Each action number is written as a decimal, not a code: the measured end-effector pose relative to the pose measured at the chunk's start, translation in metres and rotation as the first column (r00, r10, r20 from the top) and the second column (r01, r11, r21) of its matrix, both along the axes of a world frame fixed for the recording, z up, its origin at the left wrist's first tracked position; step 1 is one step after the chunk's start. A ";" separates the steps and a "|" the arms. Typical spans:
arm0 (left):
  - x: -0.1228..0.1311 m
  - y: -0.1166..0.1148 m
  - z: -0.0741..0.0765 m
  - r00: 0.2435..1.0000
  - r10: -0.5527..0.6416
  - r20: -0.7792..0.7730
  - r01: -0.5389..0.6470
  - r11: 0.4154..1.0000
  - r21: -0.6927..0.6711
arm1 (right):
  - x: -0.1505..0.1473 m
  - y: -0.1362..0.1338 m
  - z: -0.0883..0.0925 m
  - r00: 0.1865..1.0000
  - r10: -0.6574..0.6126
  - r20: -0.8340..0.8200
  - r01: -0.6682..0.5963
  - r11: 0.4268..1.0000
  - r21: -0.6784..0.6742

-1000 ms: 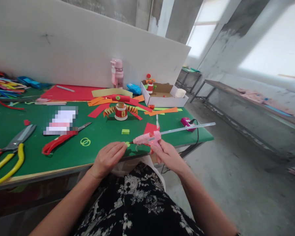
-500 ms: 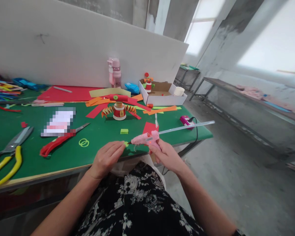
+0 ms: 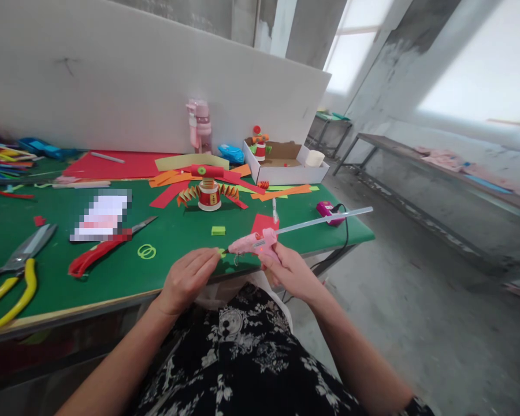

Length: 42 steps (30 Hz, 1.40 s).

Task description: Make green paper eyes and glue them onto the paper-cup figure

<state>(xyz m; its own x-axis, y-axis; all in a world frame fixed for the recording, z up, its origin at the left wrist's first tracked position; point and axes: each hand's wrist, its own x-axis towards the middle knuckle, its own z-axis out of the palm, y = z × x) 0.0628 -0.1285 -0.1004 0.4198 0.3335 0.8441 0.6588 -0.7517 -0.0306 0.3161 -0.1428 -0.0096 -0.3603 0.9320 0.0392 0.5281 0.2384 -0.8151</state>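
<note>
My right hand [image 3: 288, 267] is closed round the handle of a pink hot glue gun [image 3: 245, 243], with a long clear glue stick [image 3: 325, 221] sticking out of its back. The dark nozzle points left, at the fingertips of my left hand [image 3: 192, 276]. Those fingers pinch a small piece of light green paper [image 3: 221, 252], mostly hidden, right at the nozzle tip. Just beyond lies a folded green paper block [image 3: 218, 230]. Two green paper rings [image 3: 147, 251] rest farther left. A red paper figure [image 3: 210, 193] with pleated orange arms stands behind them.
Red-handled scissors [image 3: 99, 252] and yellow-and-red-handled shears [image 3: 23, 266] lie on the left of the green table [image 3: 125, 289]. A white box [image 3: 281, 171], a pink bottle [image 3: 200, 128] and paper strips [image 3: 173, 193] are at the back. A black cord [image 3: 347, 234] hangs over the right edge.
The glue gun has shifted very slightly left, and its stick's far end sits a little lower and further left. The view has moved slightly; both hands keep their holds.
</note>
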 end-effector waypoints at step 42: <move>0.001 -0.001 0.003 1.000 0.005 0.028 -0.005 1.000 -0.010 | -0.006 0.002 0.005 0.999 -0.013 0.034 0.011 0.999 0.042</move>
